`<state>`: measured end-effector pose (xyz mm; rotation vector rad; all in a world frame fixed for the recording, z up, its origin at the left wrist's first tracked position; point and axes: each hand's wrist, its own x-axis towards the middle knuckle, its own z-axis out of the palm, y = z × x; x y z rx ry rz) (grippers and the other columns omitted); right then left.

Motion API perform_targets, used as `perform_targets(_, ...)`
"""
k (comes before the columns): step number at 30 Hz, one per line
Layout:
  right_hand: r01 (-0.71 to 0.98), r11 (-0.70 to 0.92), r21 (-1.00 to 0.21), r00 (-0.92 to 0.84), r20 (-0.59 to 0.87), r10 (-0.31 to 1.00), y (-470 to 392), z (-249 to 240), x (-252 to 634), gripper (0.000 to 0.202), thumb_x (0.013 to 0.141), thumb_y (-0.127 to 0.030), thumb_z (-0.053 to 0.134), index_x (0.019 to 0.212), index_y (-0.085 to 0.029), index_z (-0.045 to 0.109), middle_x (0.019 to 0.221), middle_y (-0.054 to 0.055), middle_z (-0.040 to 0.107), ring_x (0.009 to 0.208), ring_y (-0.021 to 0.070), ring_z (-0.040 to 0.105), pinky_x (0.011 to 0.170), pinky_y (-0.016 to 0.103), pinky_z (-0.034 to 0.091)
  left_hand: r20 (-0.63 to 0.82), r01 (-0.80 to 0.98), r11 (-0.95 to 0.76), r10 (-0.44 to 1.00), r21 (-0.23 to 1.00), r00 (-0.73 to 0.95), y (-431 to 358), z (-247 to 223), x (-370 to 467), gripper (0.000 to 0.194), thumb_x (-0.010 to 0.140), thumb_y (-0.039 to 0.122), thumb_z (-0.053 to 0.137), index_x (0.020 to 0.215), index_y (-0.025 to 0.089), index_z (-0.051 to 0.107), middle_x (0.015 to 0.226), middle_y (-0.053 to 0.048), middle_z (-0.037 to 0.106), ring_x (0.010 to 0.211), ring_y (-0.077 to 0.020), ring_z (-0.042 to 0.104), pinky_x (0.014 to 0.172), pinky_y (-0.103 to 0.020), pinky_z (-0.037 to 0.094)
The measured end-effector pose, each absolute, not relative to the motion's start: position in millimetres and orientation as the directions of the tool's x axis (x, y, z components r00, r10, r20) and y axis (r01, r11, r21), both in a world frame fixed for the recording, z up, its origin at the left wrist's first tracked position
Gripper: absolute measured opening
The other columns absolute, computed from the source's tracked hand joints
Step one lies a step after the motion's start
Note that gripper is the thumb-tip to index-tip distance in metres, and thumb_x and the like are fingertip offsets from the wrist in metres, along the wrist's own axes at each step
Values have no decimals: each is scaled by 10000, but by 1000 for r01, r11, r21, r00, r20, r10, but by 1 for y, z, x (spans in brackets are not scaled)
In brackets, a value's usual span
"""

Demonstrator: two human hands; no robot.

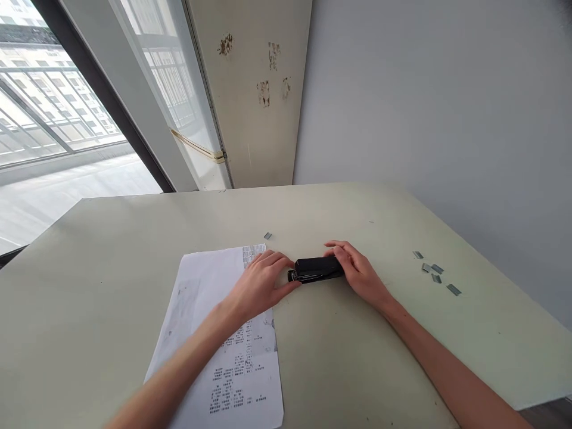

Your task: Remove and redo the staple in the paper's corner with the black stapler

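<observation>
A black stapler [318,269] lies on the table just right of the paper sheets, its length running left to right. My left hand [263,280] reaches over the sheets and holds the stapler's left end between thumb and fingers. Around its right end, my right hand [357,274] is closed, with some fingertips hidden behind the stapler. The printed paper sheets [250,375] lie partly under my left forearm, with rows of text on the lower part.
Several small grey staple strips [437,269] lie scattered on the right of the pale table [357,369]. One more strip [267,235] sits beyond the sheets. Behind the table are a grey wall [424,101], a stained panel [254,131] and a window [58,113] on the left.
</observation>
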<state>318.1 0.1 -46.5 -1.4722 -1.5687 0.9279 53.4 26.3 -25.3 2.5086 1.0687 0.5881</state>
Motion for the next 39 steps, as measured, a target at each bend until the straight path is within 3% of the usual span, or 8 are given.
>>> perform_targets(7,497,197,-845,-213,102,972,-1,-41,316,381,910,-604,685,1083,-266,711,965,33,742,834,223,642,739,336,508,280,623,-681,729,385,624,24,-31,63,228,1058,407,561,995,214,665,1017,-70,739,964,-272,662,843,-441,529)
perform_targets(20,425,47,-904,-303,-93,948,7,-32,337,418,757,-563,844,990,-245,705,937,17,701,817,196,612,696,309,490,241,616,-691,716,378,655,18,-15,19,238,1042,457,565,1040,260,699,1085,-61,737,1018,-268,673,896,-425,532)
perform_targets(23,422,46,-906,-327,-105,939,9,-32,340,425,751,-557,849,987,-237,699,911,13,680,804,189,597,689,305,483,214,584,-705,693,402,688,23,-7,18,281,1006,530,609,1037,267,706,1111,-48,732,1041,-264,668,935,-430,527)
perform_targets(27,430,45,-902,-362,-126,924,11,-29,343,444,751,-571,840,1003,-236,694,886,7,666,764,180,583,661,300,471,238,684,-550,832,480,502,46,-4,23,409,969,635,597,1052,246,691,1083,-62,733,1002,-269,674,875,-423,547)
perform_targets(30,426,45,-904,-377,-132,917,11,-28,343,451,749,-578,836,1006,-239,689,870,0,657,753,177,575,650,297,465,295,779,-438,895,448,333,74,-15,30,334,992,536,576,1068,225,672,1029,-77,715,1018,-285,651,909,-455,538)
perform_targets(35,405,39,-914,-380,-129,916,10,-26,342,446,754,-573,832,1006,-239,679,889,4,643,758,174,561,664,300,466,304,819,-366,920,441,248,111,-37,43,268,911,480,660,940,214,683,1097,-118,666,1134,-356,587,1008,-563,488)
perform_targets(39,378,25,-926,-385,-132,913,9,-22,342,415,763,-541,836,1008,-246,679,882,-9,632,752,164,549,665,291,451,284,784,-381,920,491,269,110,-33,50,278,969,473,593,893,215,662,1074,-107,687,1107,-328,615,965,-514,516)
